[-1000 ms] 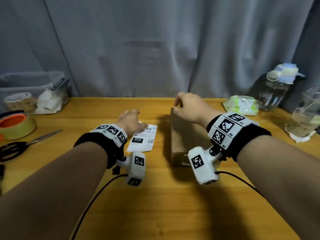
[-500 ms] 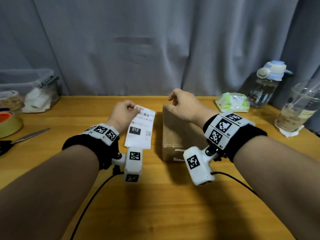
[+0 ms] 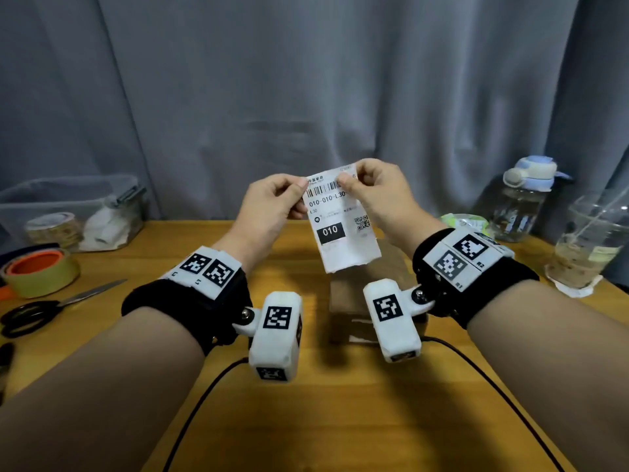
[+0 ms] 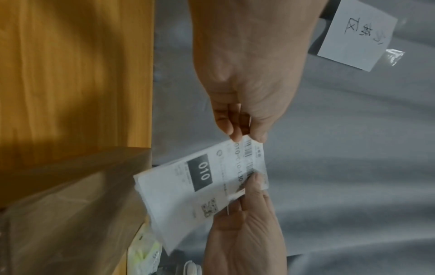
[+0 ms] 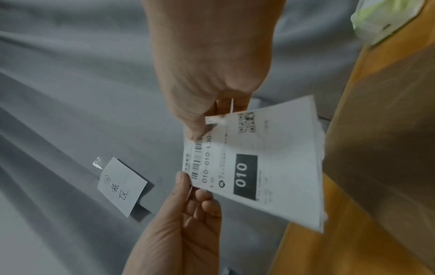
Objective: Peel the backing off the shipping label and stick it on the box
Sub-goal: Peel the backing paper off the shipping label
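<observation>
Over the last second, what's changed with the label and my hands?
The left hand lifted the shipping label off the table and raised it upright. The right hand left the box and now pinches the label's top edge too. The box stayed put.

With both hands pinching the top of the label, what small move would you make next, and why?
Probably pull the right hand away from the left hand to peel the backing: a top corner of the shipping label already looks lifted, above the box.
</observation>
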`<control>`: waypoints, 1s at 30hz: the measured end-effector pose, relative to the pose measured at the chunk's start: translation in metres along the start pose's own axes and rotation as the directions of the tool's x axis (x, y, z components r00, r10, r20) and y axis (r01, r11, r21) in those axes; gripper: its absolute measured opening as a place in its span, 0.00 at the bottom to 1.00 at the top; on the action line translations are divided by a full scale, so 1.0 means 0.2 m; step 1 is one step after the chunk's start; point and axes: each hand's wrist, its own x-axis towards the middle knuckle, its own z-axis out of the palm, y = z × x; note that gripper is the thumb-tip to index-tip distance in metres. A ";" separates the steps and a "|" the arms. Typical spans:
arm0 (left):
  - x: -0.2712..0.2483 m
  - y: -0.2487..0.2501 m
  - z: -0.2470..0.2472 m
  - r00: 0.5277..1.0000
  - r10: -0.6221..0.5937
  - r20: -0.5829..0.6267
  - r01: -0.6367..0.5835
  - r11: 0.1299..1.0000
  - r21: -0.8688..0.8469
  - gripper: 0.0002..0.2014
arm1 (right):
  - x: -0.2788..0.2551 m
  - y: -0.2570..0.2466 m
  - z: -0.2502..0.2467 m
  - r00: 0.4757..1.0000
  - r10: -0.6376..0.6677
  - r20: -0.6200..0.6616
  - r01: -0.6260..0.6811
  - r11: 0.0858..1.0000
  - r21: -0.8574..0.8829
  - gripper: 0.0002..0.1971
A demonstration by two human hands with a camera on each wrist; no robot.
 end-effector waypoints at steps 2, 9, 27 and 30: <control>-0.01 0.03 0.01 1.000 -0.018 0.014 0.019 0.999 -0.034 0.07 | -0.01 0.01 -0.02 1.000 -0.011 -0.028 0.010 1.000 -0.013 0.06; -0.05 0.11 0.04 0.964 -0.195 0.179 0.231 0.951 -0.207 0.05 | -0.05 0.04 -0.08 0.995 -0.034 -0.092 0.023 0.992 -0.122 0.10; -0.11 -0.02 0.09 0.987 -0.131 0.089 0.149 0.959 -0.240 0.07 | -0.19 0.04 -0.04 0.990 -0.135 0.050 0.139 0.985 -0.102 0.12; -0.12 -0.03 0.11 0.991 -0.081 0.108 0.103 0.971 -0.216 0.08 | -0.22 0.04 0.01 0.987 -0.098 0.125 0.096 0.995 0.020 0.13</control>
